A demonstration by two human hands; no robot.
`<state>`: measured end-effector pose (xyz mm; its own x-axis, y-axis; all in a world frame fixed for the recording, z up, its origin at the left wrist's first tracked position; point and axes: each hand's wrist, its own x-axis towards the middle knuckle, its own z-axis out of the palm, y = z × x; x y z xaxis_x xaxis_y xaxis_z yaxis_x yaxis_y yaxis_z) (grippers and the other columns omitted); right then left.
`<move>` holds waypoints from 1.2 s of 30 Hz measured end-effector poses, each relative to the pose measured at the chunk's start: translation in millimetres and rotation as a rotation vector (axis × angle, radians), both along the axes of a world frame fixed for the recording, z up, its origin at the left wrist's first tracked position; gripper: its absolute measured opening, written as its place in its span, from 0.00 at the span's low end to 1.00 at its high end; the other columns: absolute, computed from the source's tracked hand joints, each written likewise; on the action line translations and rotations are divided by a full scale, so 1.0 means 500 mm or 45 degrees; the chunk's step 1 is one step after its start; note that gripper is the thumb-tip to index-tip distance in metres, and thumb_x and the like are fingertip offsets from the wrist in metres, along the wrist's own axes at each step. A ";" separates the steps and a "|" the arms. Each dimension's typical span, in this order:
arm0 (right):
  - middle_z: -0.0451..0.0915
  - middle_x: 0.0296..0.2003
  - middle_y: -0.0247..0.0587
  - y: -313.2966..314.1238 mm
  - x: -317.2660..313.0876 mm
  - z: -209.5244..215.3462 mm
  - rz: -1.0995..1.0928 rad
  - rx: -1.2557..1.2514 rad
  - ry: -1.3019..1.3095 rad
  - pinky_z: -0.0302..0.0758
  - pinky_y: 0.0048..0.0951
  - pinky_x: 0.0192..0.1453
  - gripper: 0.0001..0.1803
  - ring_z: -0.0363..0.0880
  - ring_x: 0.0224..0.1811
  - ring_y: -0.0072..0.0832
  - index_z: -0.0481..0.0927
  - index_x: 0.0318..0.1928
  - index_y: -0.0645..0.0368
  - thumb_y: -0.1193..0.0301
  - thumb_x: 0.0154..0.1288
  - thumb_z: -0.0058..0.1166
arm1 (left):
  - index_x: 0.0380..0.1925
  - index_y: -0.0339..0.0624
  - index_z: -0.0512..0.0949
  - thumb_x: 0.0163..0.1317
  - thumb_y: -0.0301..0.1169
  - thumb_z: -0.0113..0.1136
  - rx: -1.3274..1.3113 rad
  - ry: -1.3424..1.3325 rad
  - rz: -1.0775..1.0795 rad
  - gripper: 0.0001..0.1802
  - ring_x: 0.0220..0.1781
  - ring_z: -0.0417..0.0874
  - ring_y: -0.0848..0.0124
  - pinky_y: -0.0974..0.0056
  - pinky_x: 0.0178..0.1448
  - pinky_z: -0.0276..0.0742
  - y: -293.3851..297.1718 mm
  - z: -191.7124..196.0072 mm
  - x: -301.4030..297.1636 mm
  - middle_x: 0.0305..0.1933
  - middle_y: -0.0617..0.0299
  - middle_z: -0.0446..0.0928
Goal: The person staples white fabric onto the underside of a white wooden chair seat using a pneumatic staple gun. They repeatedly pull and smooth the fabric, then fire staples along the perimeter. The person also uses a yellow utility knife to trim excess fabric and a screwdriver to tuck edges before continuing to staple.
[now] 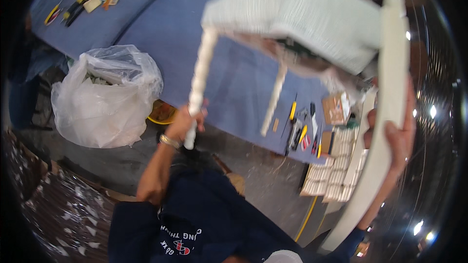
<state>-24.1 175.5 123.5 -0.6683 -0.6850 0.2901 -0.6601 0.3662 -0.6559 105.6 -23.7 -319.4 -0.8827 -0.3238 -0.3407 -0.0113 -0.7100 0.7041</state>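
A cream-white chair (297,14) is held up tilted over the blue-covered table, its seat wrapped in pale, ribbed-looking material. My left hand (183,124) is closed round the lower end of a turned, knobbly front leg (201,70). On the other side, my right hand (399,141) grips a long, smooth, curved post (394,63) of the same chair. A second turned leg (274,100) points down toward the table. The dark underside of the seat shows only in part, and motion blurs the chair.
The blue table (161,44) carries screwdrivers (293,109), cutters (304,142) and a small carton (335,108) on the right. More hand tools (80,5) lie far left. A large clear plastic bag (105,102) bulges beside a yellow-rimmed container (162,114). Stacked white pieces (336,165) stand at right.
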 end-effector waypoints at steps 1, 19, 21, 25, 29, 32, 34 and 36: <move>0.67 0.69 0.65 0.012 0.029 0.025 0.001 -0.097 -0.047 0.81 0.21 0.43 0.48 0.80 0.44 0.26 0.55 0.79 0.65 0.61 0.62 0.59 | 0.64 0.35 0.73 0.65 0.30 0.68 -0.166 0.151 0.047 0.28 0.21 0.81 0.72 0.66 0.27 0.81 -0.067 0.045 0.000 0.30 0.63 0.79; 0.55 0.72 0.80 0.456 -0.311 -0.240 0.411 -1.178 -1.018 0.80 0.23 0.22 0.46 0.73 0.35 0.33 0.47 0.78 0.70 0.67 0.67 0.55 | 0.53 0.29 0.75 0.67 0.38 0.63 -1.477 -0.005 0.085 0.23 0.14 0.72 0.84 0.78 0.14 0.69 -0.062 0.764 -0.033 0.27 0.66 0.76; 0.57 0.71 0.78 0.440 -0.372 -0.294 0.456 -1.219 -1.029 0.80 0.24 0.22 0.46 0.76 0.34 0.33 0.47 0.79 0.64 0.65 0.68 0.56 | 0.57 0.29 0.74 0.66 0.34 0.65 -1.485 -0.172 0.092 0.25 0.14 0.73 0.83 0.76 0.15 0.70 -0.051 0.768 -0.074 0.28 0.67 0.75; 0.57 0.72 0.69 0.441 -0.495 -0.393 0.621 -1.106 -1.227 0.83 0.28 0.26 0.46 0.78 0.37 0.34 0.44 0.81 0.53 0.63 0.71 0.56 | 0.56 0.29 0.74 0.66 0.32 0.65 -1.497 -0.205 -0.011 0.23 0.15 0.74 0.82 0.74 0.18 0.71 -0.038 0.714 -0.140 0.25 0.68 0.75; 0.54 0.74 0.72 0.446 -0.523 -0.443 0.589 -1.191 -1.212 0.85 0.27 0.26 0.45 0.78 0.37 0.35 0.43 0.81 0.55 0.64 0.73 0.53 | 0.53 0.30 0.74 0.67 0.33 0.63 -1.566 -0.281 -0.146 0.21 0.16 0.75 0.81 0.73 0.18 0.72 -0.035 0.705 -0.201 0.27 0.66 0.77; 0.53 0.74 0.76 0.439 -0.552 -0.461 0.585 -1.266 -1.213 0.83 0.25 0.29 0.43 0.74 0.40 0.34 0.48 0.79 0.62 0.66 0.71 0.54 | 0.52 0.31 0.74 0.67 0.34 0.62 -1.623 -0.321 -0.191 0.20 0.18 0.77 0.80 0.71 0.19 0.74 -0.047 0.704 -0.257 0.30 0.64 0.78; 0.53 0.74 0.77 0.429 -0.573 -0.475 0.542 -1.301 -1.186 0.82 0.24 0.30 0.43 0.74 0.41 0.34 0.49 0.79 0.65 0.67 0.70 0.54 | 0.53 0.32 0.74 0.68 0.34 0.62 -1.575 -0.289 -0.239 0.20 0.19 0.79 0.78 0.70 0.21 0.76 -0.070 0.698 -0.302 0.32 0.63 0.79; 0.53 0.74 0.76 0.428 -0.584 -0.511 0.504 -1.335 -1.190 0.83 0.25 0.31 0.43 0.75 0.42 0.35 0.49 0.79 0.64 0.66 0.71 0.52 | 0.56 0.31 0.73 0.66 0.34 0.63 -1.569 -0.241 -0.238 0.22 0.17 0.77 0.79 0.71 0.19 0.75 -0.081 0.680 -0.348 0.31 0.64 0.77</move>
<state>-316.1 389.3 -132.1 -0.7112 -0.6173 0.3364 0.2061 -0.6406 -0.7397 -68.3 -64.3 20.9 -0.9198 -0.3915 -0.0282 -0.2135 0.4388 0.8728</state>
